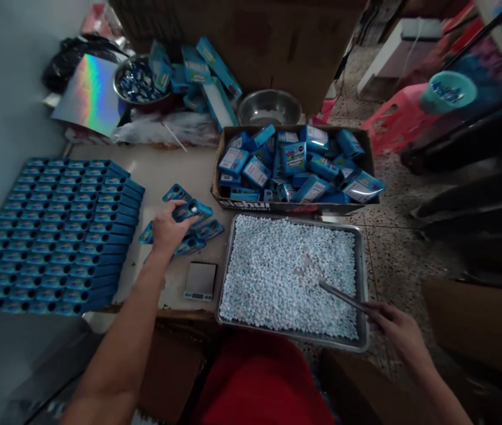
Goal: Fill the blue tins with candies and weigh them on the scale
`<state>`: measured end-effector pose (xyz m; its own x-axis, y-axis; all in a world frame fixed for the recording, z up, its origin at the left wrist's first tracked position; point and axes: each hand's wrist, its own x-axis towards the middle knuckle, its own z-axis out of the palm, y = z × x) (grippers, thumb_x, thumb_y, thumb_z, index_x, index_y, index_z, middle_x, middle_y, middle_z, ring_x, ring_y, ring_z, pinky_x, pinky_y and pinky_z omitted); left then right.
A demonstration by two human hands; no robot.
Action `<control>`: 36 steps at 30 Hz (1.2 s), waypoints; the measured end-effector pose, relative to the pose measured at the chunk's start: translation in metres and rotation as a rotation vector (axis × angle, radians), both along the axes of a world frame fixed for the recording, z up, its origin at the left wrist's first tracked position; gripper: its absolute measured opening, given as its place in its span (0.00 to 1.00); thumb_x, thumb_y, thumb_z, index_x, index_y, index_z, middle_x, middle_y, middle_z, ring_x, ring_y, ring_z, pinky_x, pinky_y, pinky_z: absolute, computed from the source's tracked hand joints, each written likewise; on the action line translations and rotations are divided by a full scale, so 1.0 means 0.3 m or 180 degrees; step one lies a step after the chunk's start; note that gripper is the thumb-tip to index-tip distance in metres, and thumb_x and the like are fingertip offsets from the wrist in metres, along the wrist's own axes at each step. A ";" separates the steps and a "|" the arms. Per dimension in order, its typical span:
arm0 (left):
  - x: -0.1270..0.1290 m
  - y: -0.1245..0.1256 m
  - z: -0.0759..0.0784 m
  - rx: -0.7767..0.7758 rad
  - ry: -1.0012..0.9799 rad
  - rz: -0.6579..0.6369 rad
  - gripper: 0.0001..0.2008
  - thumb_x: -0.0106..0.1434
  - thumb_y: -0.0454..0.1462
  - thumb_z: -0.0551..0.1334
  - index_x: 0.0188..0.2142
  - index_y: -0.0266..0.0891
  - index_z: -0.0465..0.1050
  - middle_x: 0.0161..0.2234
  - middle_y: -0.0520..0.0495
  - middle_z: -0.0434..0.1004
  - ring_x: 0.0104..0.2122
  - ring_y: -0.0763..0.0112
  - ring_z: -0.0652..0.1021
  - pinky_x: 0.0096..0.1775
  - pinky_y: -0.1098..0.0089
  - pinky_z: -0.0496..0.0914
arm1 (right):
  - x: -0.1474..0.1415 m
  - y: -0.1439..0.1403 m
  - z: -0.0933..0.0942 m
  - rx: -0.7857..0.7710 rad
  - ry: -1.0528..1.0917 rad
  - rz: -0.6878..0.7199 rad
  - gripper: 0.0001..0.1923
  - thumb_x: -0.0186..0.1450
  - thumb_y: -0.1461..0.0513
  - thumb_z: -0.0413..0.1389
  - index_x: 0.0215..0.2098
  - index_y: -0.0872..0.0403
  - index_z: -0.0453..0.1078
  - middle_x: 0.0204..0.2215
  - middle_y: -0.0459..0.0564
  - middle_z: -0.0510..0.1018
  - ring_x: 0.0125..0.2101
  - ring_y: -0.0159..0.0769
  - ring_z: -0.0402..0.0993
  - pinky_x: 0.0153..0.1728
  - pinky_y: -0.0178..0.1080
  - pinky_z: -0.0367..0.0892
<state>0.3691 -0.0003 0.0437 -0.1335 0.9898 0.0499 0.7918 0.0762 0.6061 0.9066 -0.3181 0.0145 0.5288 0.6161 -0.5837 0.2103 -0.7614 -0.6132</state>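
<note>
- I see the table (166, 165) running from the left wall to the middle of the view; its near edge sits just ahead of my arms.
- Rows of flat blue boxes (51, 233) cover the table's left side, packed edge to edge from the far edge to the near left corner.
- A cardboard carton (242, 203) sits at the table's far right edge, heaped with blue packets (295, 162).
- A metal tray (363, 277) lies just in front of that carton, at the table's near right corner, filled with small white pellets (277, 271).
- Beyond the table's far edge I make out a shiny rainbow sheet (89, 94) and two steel bowls, one holding wrapped bits (138, 79), one bare (269, 107).
- My left hand (166, 230) is over the middle of the table, its grip clamped on one small blue box (193, 211), lifted just above a loose pile of the same boxes (202, 233).
- My right hand (396, 327) is at the tray's near right corner, grip closed around a thin metal scoop (341, 297) whose tip lies in the pellets.
- A small digital scale (200, 280) sits near the table's near edge, between my left arm and the tray.
</note>
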 end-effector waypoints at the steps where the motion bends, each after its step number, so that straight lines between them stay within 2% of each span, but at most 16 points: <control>1: -0.003 0.058 -0.023 -0.0094 0.0200 0.0060 0.24 0.54 0.45 0.74 0.49 0.44 0.76 0.46 0.44 0.81 0.48 0.52 0.80 0.53 0.57 0.71 | 0.013 -0.005 -0.006 -0.0050 0.0011 -0.0001 0.20 0.46 0.47 0.67 0.30 0.52 0.84 0.18 0.51 0.78 0.17 0.41 0.72 0.19 0.40 0.65; 4: 0.012 0.172 -0.107 -0.0548 0.0664 -0.0016 0.23 0.55 0.45 0.73 0.49 0.43 0.76 0.44 0.40 0.82 0.47 0.47 0.81 0.50 0.54 0.71 | -0.035 0.022 -0.062 -0.0104 0.0331 -0.0104 0.18 0.45 0.47 0.68 0.26 0.52 0.82 0.14 0.48 0.74 0.15 0.38 0.67 0.17 0.38 0.60; 7: 0.033 0.187 -0.154 -0.0947 0.0858 -0.0224 0.23 0.51 0.41 0.73 0.47 0.41 0.77 0.43 0.35 0.83 0.46 0.44 0.81 0.48 0.55 0.71 | -0.206 0.109 -0.163 0.0046 0.0987 -0.0340 0.19 0.43 0.48 0.70 0.23 0.53 0.80 0.12 0.44 0.70 0.13 0.33 0.62 0.17 0.35 0.55; 9: 0.060 0.172 -0.139 -0.0860 0.0897 -0.0203 0.22 0.51 0.38 0.72 0.47 0.40 0.76 0.46 0.33 0.83 0.48 0.44 0.80 0.49 0.55 0.71 | -0.352 0.179 -0.238 0.0180 0.1307 -0.0437 0.20 0.43 0.47 0.70 0.24 0.54 0.79 0.12 0.43 0.69 0.14 0.31 0.61 0.18 0.35 0.54; 11: 0.116 0.174 -0.097 -0.0357 0.0848 -0.0213 0.19 0.57 0.38 0.68 0.49 0.40 0.76 0.50 0.34 0.81 0.52 0.45 0.79 0.53 0.54 0.70 | -0.478 0.241 -0.306 0.0243 0.1483 -0.0458 0.21 0.45 0.46 0.70 0.25 0.54 0.79 0.13 0.44 0.70 0.15 0.31 0.62 0.19 0.35 0.56; 13: 0.208 0.214 -0.056 -0.0018 0.0636 -0.0690 0.18 0.63 0.41 0.64 0.52 0.40 0.76 0.54 0.35 0.80 0.56 0.47 0.77 0.58 0.54 0.67 | -0.556 0.284 -0.354 0.0273 0.1643 -0.0482 0.22 0.47 0.46 0.70 0.29 0.54 0.79 0.15 0.44 0.71 0.16 0.31 0.63 0.20 0.35 0.57; 14: 0.264 0.247 -0.045 -0.0061 0.0491 -0.1097 0.20 0.64 0.44 0.65 0.53 0.41 0.76 0.55 0.36 0.79 0.57 0.48 0.77 0.59 0.56 0.67 | -0.572 0.297 -0.367 0.0282 0.1727 -0.0492 0.22 0.47 0.46 0.70 0.30 0.54 0.80 0.16 0.44 0.72 0.17 0.31 0.63 0.20 0.35 0.57; 17: 0.424 0.371 -0.057 -0.0989 0.0272 -0.2251 0.34 0.54 0.55 0.72 0.57 0.43 0.76 0.55 0.40 0.81 0.54 0.50 0.79 0.54 0.62 0.71 | -0.541 0.304 -0.366 0.0280 0.1950 -0.0494 0.23 0.46 0.47 0.72 0.30 0.55 0.80 0.17 0.43 0.72 0.17 0.29 0.63 0.21 0.35 0.58; 19: 0.487 0.439 -0.086 -0.1608 0.0344 -0.2627 0.39 0.46 0.57 0.75 0.55 0.43 0.77 0.54 0.42 0.82 0.53 0.51 0.80 0.52 0.64 0.72 | -0.485 0.289 -0.340 0.0274 0.2040 -0.0502 0.23 0.44 0.48 0.73 0.30 0.56 0.80 0.17 0.44 0.73 0.17 0.29 0.63 0.21 0.34 0.58; 21: 0.505 0.469 -0.102 -0.1874 0.0433 -0.2765 0.42 0.39 0.55 0.78 0.53 0.42 0.78 0.53 0.43 0.82 0.52 0.51 0.79 0.52 0.64 0.71 | -0.428 0.266 -0.305 0.0281 0.2098 -0.0524 0.24 0.44 0.48 0.74 0.29 0.56 0.79 0.18 0.45 0.74 0.18 0.29 0.64 0.22 0.34 0.58; 23: 0.490 0.456 -0.085 -0.1641 0.0408 -0.2582 0.43 0.35 0.52 0.79 0.51 0.42 0.78 0.50 0.45 0.83 0.51 0.51 0.79 0.52 0.64 0.71 | -0.386 0.242 -0.266 0.0310 0.2145 -0.0554 0.23 0.44 0.48 0.75 0.28 0.56 0.78 0.19 0.45 0.75 0.18 0.28 0.65 0.21 0.33 0.58; 25: 0.460 0.402 -0.029 -0.1141 0.0197 -0.2261 0.39 0.36 0.51 0.79 0.49 0.41 0.79 0.46 0.47 0.83 0.49 0.51 0.79 0.53 0.63 0.72 | -0.359 0.223 -0.219 0.0321 0.2175 -0.0585 0.23 0.45 0.48 0.76 0.27 0.56 0.78 0.19 0.46 0.76 0.18 0.27 0.64 0.21 0.32 0.57; 29: 0.414 0.198 0.107 -0.0400 -0.0791 -0.1845 0.32 0.45 0.50 0.78 0.47 0.41 0.79 0.48 0.46 0.82 0.50 0.55 0.79 0.57 0.60 0.71 | -0.325 0.209 -0.088 0.0310 0.2211 -0.0628 0.25 0.45 0.49 0.77 0.33 0.57 0.81 0.19 0.47 0.77 0.17 0.26 0.65 0.19 0.31 0.58; 32: 0.422 0.001 0.114 -0.1061 -0.2280 -0.0879 0.28 0.49 0.45 0.76 0.49 0.42 0.77 0.47 0.46 0.83 0.49 0.55 0.81 0.54 0.57 0.76 | -0.299 0.215 0.018 0.0413 0.2219 -0.0585 0.25 0.46 0.51 0.77 0.35 0.58 0.82 0.19 0.47 0.77 0.17 0.25 0.66 0.18 0.29 0.58; 34: 0.449 -0.121 0.061 -0.1787 -0.3124 0.0091 0.21 0.53 0.42 0.73 0.46 0.41 0.76 0.45 0.44 0.84 0.47 0.54 0.83 0.50 0.55 0.79 | -0.287 0.222 0.072 0.0441 0.2246 -0.0556 0.23 0.47 0.52 0.77 0.35 0.58 0.82 0.20 0.46 0.77 0.16 0.24 0.66 0.18 0.28 0.58; 36: 0.483 -0.221 -0.010 -0.2326 -0.3566 0.0915 0.15 0.56 0.39 0.71 0.43 0.40 0.76 0.43 0.42 0.85 0.46 0.53 0.84 0.47 0.54 0.81 | -0.284 0.228 0.102 0.0412 0.2276 -0.0532 0.23 0.48 0.53 0.77 0.36 0.58 0.82 0.20 0.46 0.78 0.16 0.23 0.66 0.18 0.27 0.59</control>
